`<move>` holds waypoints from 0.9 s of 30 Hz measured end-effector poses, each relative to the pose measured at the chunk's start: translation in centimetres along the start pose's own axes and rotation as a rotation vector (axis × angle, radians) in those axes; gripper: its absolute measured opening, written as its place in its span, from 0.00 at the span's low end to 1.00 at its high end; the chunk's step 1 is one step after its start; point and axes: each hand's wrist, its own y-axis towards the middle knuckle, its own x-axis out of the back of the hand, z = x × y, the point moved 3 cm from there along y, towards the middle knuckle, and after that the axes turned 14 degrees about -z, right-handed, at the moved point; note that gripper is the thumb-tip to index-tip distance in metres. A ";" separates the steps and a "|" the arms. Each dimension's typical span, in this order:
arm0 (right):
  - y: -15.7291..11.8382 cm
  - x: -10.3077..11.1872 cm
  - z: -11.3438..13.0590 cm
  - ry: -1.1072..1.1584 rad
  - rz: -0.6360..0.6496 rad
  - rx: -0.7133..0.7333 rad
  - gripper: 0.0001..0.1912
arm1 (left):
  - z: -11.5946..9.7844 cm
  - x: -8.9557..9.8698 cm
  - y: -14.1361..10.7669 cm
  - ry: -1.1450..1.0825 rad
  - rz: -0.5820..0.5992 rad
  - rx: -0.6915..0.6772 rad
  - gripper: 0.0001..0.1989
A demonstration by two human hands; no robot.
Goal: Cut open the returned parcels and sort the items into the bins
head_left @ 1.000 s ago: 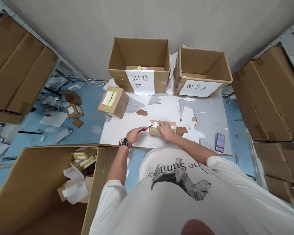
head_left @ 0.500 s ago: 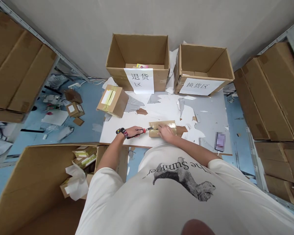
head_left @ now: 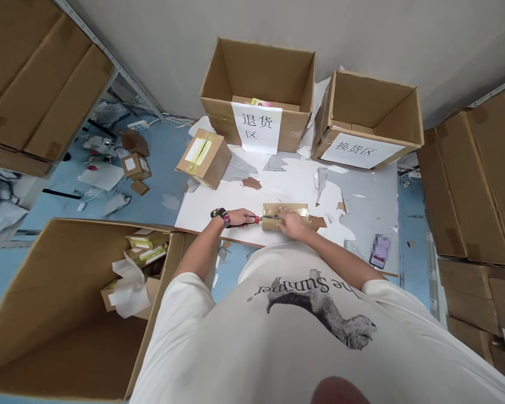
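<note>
A small brown taped box (head_left: 273, 225) lies flat on the white table near its front edge. My left hand (head_left: 240, 217), with a dark band at the wrist, is closed round the handle of a red and black cutting tool (head_left: 256, 219). The tool's dark blade lies along the middle of the box top. My right hand (head_left: 292, 223) rests on the right part of the same box, fingers spread over its top and close to the blade.
Two open cartons with paper signs (head_left: 256, 128) (head_left: 360, 150) stand at the table's back. A taped box (head_left: 216, 163) sits at the back left, a phone (head_left: 379, 251) at the right. A large open carton (head_left: 79, 224) holding small boxes stands left.
The view has shifted and tilted slightly. The blade now lies farther along the box top, and my left hand is closer to the box. My right hand is still on the box.
</note>
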 end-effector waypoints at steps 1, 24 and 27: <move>-0.1 -0.1 -0.1 0.005 -0.006 -0.001 0.08 | 0.1 0.1 0.0 0.003 -0.001 0.017 0.21; 1.0 -1.9 -2.9 -0.133 -0.136 0.258 0.29 | 7.0 -8.0 -9.9 -0.343 -0.904 -0.155 0.33; 0.9 -2.0 -2.5 -0.105 -0.149 0.257 0.32 | 6.6 -8.2 -10.0 -0.260 -0.887 -0.206 0.29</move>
